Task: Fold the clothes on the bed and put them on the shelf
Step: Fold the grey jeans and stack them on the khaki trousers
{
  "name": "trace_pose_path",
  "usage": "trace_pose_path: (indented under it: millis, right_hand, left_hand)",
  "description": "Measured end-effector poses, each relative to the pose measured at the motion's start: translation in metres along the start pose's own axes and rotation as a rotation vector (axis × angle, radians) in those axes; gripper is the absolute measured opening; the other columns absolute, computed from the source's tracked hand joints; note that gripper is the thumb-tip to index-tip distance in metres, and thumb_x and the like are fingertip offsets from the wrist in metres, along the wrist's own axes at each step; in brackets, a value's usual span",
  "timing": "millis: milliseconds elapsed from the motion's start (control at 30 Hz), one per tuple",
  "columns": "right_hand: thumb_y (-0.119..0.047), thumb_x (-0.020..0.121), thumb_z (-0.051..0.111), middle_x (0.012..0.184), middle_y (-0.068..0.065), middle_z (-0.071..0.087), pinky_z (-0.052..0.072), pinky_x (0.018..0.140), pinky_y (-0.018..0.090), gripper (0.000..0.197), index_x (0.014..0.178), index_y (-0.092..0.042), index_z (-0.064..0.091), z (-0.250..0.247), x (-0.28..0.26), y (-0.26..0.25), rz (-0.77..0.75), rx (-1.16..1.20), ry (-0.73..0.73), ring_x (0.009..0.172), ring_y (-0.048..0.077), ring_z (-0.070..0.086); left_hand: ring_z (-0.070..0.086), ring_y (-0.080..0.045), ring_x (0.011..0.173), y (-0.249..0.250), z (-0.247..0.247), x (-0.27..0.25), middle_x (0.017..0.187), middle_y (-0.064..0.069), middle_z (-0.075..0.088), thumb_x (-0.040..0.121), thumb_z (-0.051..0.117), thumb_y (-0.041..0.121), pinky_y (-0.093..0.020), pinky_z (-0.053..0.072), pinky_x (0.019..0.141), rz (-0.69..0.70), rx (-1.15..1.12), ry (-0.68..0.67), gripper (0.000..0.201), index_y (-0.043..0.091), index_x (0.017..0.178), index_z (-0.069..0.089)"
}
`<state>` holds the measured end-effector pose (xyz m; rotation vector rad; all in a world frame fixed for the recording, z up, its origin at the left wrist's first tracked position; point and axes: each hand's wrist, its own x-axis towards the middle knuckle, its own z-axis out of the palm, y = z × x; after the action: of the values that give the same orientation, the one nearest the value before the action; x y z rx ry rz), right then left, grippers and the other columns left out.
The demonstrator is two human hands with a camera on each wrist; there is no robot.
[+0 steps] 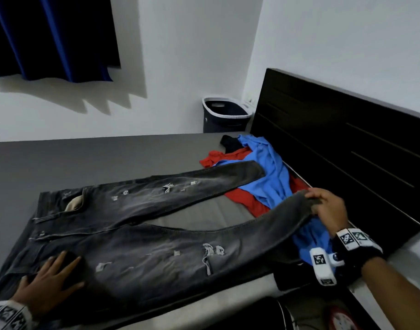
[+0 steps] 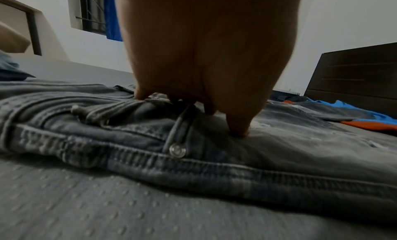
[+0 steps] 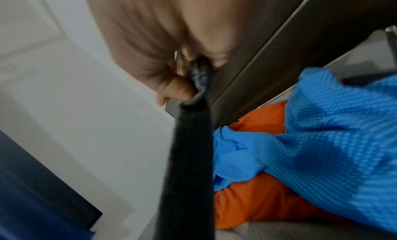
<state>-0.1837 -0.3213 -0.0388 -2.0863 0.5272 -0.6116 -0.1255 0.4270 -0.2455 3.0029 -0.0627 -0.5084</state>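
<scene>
Dark grey ripped jeans [image 1: 142,236] lie spread across the grey bed [image 1: 109,153], waistband to the left. My left hand [image 1: 54,277] presses flat on the jeans near the waistband, fingers spread; the left wrist view shows its fingertips [image 2: 238,128] pushing into the denim [image 2: 279,158]. My right hand [image 1: 323,206] pinches the hem of the nearer leg and holds it lifted above the bed; in the right wrist view the leg [image 3: 189,158] hangs from the fingers [image 3: 171,90]. A blue shirt [image 1: 271,177] and a red shirt [image 1: 242,196] lie under the far leg.
A dark headboard [image 1: 347,144] runs along the right side. A dark laundry basket [image 1: 225,115] stands on the floor in the corner past the bed. A small black garment [image 1: 230,142] lies at the far end of the shirts. A blue curtain [image 1: 49,36] hangs upper left.
</scene>
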Motion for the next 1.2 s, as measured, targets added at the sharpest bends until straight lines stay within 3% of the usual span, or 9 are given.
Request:
trace_pose_path:
  millis: [100, 233, 300, 433, 567, 733, 900, 1067, 1200]
  right_hand:
    - [0.030, 0.065, 0.053, 0.097, 0.005, 0.070, 0.043, 0.074, 0.000, 0.043, 0.075, -0.006, 0.073, -0.014, -0.016, 0.036, -0.040, -0.240, -0.111, 0.084, -0.015, 0.062]
    - [-0.008, 0.079, 0.067, 0.099, 0.010, 0.075, 0.051, 0.085, 0.026, 0.039, 0.059, -0.042, 0.069, -0.020, -0.032, 0.106, 0.159, -0.786, -0.335, 0.094, 0.029, 0.069]
    - [-0.023, 0.072, 0.064, 0.105, 0.010, 0.072, 0.054, 0.083, 0.039, 0.014, 0.077, -0.028, 0.076, -0.010, -0.043, 0.084, 0.038, -0.970, -0.218, 0.094, 0.033, 0.067]
    - [-0.032, 0.074, 0.067, 0.131, 0.015, 0.060, 0.049, 0.094, 0.050, 0.036, 0.105, -0.015, 0.073, 0.052, -0.070, 0.017, -0.399, -0.810, -0.257, 0.117, 0.037, 0.059]
    - [-0.072, 0.083, 0.030, 0.158, -0.016, 0.006, 0.013, 0.118, 0.048, 0.075, 0.150, -0.038, 0.026, 0.130, -0.129, -0.027, -0.585, -0.808, -0.790, 0.147, 0.011, 0.004]
    - [-0.089, 0.061, -0.010, 0.146, -0.027, -0.030, -0.002, 0.117, 0.041, 0.087, 0.140, -0.054, -0.018, 0.148, -0.150, 0.008, -0.447, -0.960, -0.982, 0.147, 0.008, -0.014]
    - [-0.065, 0.095, 0.024, 0.161, -0.014, -0.016, -0.001, 0.119, 0.051, 0.069, 0.152, -0.042, -0.009, 0.092, -0.108, 0.043, -0.078, -1.091, -0.827, 0.150, 0.012, -0.009]
    - [-0.059, 0.092, 0.044, 0.160, -0.005, 0.022, 0.026, 0.116, 0.042, 0.071, 0.152, -0.026, 0.024, 0.092, -0.107, 0.040, -0.043, -1.011, -0.642, 0.145, 0.020, 0.026]
    - [-0.040, 0.083, 0.066, 0.100, 0.002, 0.062, 0.048, 0.078, 0.031, 0.020, 0.089, -0.023, 0.055, 0.101, -0.140, 0.009, -0.169, -0.827, -0.437, 0.096, 0.022, 0.063]
  left_hand:
    - [0.012, -0.033, 0.149, 0.030, -0.021, -0.022, 0.163, -0.005, 0.014, 0.074, 0.042, 0.085, -0.061, 0.016, 0.115, -0.002, 0.053, 0.029, 0.082, 0.047, 0.145, 0.032]
    - [-0.002, -0.021, 0.151, 0.072, -0.061, -0.062, 0.164, 0.005, -0.002, 0.088, 0.041, 0.071, -0.055, 0.017, 0.116, -0.015, 0.040, 0.065, 0.076, 0.046, 0.151, 0.008]
    - [-0.004, -0.023, 0.151, 0.081, -0.069, -0.065, 0.164, 0.003, -0.005, 0.089, 0.037, 0.071, -0.055, 0.015, 0.117, -0.025, 0.039, 0.030, 0.077, 0.041, 0.153, 0.007]
    - [-0.006, -0.023, 0.151, 0.122, -0.089, -0.064, 0.164, 0.001, -0.008, 0.072, 0.004, 0.088, -0.055, 0.011, 0.118, 0.147, 0.155, 0.066, 0.099, 0.035, 0.155, 0.013]
    - [-0.002, -0.017, 0.151, 0.172, -0.081, -0.071, 0.156, 0.013, -0.012, 0.045, -0.026, 0.094, -0.049, 0.010, 0.119, 0.338, 0.132, 0.019, 0.126, 0.039, 0.155, 0.006]
    - [0.061, -0.025, 0.120, 0.117, -0.036, -0.075, 0.146, 0.002, 0.046, 0.092, 0.016, 0.075, -0.047, 0.054, 0.082, 0.262, 0.139, -0.152, 0.076, 0.034, 0.155, 0.018]
    - [0.057, -0.028, 0.124, 0.049, -0.031, -0.076, 0.146, -0.003, 0.045, 0.092, 0.018, 0.075, -0.040, 0.046, 0.095, 0.157, 0.166, -0.067, 0.076, 0.028, 0.142, 0.049]
    - [0.027, -0.022, 0.146, 0.084, -0.062, -0.091, 0.160, 0.002, 0.023, 0.093, 0.039, 0.065, -0.037, 0.026, 0.117, 0.179, 0.121, 0.093, 0.071, 0.027, 0.152, 0.031]
    - [0.063, -0.025, 0.107, 0.101, -0.079, -0.102, 0.114, -0.005, 0.065, 0.093, 0.052, 0.050, -0.036, 0.051, 0.087, 0.057, 0.032, 0.196, 0.033, 0.020, 0.101, 0.062]
